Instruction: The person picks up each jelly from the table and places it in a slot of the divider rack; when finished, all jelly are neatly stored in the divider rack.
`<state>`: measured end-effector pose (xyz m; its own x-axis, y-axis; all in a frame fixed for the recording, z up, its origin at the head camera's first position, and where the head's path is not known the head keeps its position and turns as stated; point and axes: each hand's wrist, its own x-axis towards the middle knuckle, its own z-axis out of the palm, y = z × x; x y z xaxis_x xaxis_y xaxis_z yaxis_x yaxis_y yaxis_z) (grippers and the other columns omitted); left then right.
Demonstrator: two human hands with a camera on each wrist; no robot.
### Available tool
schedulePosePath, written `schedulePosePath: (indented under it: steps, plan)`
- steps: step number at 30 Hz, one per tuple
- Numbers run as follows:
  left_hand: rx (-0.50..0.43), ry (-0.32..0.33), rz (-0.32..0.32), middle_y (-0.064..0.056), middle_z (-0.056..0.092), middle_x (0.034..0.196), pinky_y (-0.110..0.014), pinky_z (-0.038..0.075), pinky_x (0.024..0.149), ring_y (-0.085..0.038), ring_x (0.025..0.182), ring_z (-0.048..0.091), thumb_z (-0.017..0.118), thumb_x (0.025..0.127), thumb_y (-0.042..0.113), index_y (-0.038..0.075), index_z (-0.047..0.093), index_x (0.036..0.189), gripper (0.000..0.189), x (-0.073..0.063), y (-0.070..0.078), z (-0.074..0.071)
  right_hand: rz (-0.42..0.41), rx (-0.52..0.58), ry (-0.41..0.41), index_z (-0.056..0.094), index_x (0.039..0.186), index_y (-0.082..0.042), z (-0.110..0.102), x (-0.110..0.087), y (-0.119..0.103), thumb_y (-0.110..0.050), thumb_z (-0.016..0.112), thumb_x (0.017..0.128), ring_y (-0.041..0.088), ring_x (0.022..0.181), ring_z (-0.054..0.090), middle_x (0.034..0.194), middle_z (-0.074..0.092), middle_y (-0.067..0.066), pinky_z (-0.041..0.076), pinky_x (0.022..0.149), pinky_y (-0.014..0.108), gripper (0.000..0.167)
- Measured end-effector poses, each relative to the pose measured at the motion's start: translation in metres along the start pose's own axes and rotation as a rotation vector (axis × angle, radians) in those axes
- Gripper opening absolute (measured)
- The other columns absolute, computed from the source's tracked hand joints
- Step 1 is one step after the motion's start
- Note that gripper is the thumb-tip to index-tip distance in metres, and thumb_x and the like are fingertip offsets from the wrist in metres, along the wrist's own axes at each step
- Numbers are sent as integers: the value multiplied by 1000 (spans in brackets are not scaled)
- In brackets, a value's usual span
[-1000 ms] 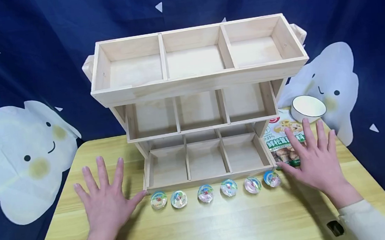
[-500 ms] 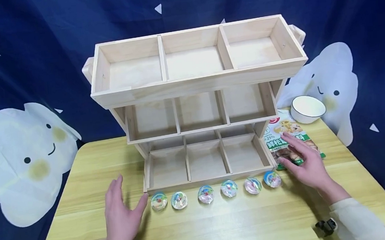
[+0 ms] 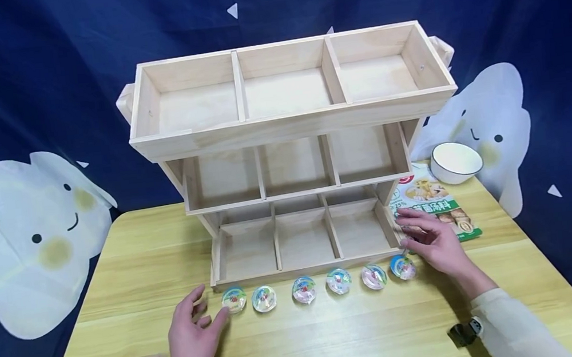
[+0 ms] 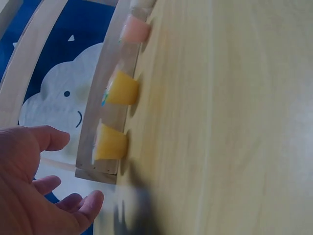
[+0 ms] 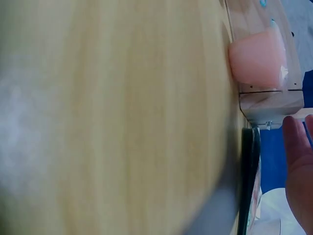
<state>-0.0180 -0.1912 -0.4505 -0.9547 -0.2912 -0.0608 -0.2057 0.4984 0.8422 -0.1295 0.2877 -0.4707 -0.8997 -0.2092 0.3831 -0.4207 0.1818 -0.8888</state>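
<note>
Left hand [image 3: 194, 337] and right hand [image 3: 437, 244] brought in from spread wide to either end of the cup row; nothing held.
Left grip loose, fingers half bent, thumb just beside the left-end cup [image 3: 234, 299]. Right grip loose too, fingers bent by the right corner of the wooden rack [image 3: 292, 131], partly over the food pouch [image 3: 461, 222], thumb near the right-end cup [image 3: 403, 267]; rack contact can't be told. All six cups line the surface [image 3: 307, 343] along the rack's front. Likely meaning: both end cups within reach, none grasped yet.
</note>
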Motion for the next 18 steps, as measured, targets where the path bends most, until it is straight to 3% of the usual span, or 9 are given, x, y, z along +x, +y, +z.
schedulePosePath:
  steps: [6,14,18]
  plan:
    - [-36,-12,19,-20,53,124,-34,56,88,-34,109,57,84,80,6,-1,54,135,62,3,-6,8,22,-47,-36,66,113,13,-1,0,8,22,69,80,21,121,57,135,48,35,50,96,29,34]
    - [-85,10,65,-17,55,119,-25,56,83,-31,104,57,85,74,-2,-3,60,127,59,8,-14,15,54,-142,-57,70,114,4,-5,1,15,15,71,83,14,125,52,137,54,24,44,99,18,34]
    - [-123,18,76,-16,56,117,-24,56,82,-29,103,58,84,73,-6,-4,62,124,56,10,-17,17,54,-175,-56,71,115,1,-4,3,16,14,72,82,17,125,52,138,54,21,43,98,16,35]
